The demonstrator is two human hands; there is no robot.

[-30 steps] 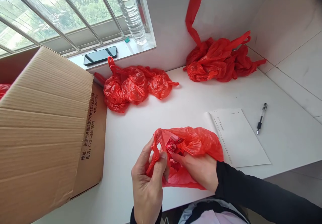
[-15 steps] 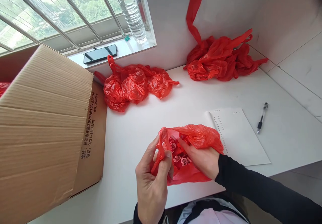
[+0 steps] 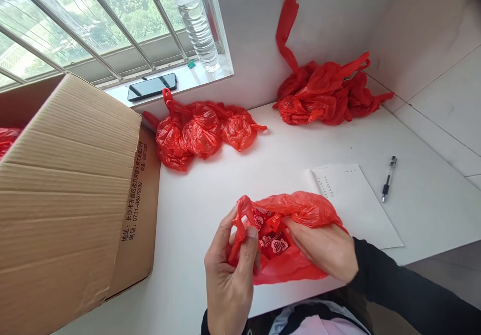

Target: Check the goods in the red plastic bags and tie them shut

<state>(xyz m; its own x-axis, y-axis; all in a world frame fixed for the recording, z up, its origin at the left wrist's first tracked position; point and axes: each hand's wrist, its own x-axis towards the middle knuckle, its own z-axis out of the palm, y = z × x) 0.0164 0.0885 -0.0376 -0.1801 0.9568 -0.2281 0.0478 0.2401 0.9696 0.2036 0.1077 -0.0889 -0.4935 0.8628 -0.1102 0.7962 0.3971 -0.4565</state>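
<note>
My left hand (image 3: 233, 267) pinches the rim and handle of a thin red plastic bag (image 3: 300, 207) between thumb and fingers. The bag lies near the table's front edge with its mouth spread. Inside it show dark red packets (image 3: 276, 244) with pink labels and dark characters. My right hand (image 3: 325, 247) reaches into the bag from the right, palm turned toward the packets. Its fingertips are hidden by the plastic and packets, so I cannot make out whether they hold anything.
An open cardboard box (image 3: 67, 199) stands at the left. Knotted red bags (image 3: 203, 129) and a heap of red bags (image 3: 323, 94) lie along the wall. Paper (image 3: 356, 204) and a pen (image 3: 389, 179) are at right; a phone (image 3: 152, 87) and bottle (image 3: 201, 34) rest on the sill.
My right hand has drawn back a little to the right inside the bag, and more of the packets show. My left hand still grips the bag's rim.
</note>
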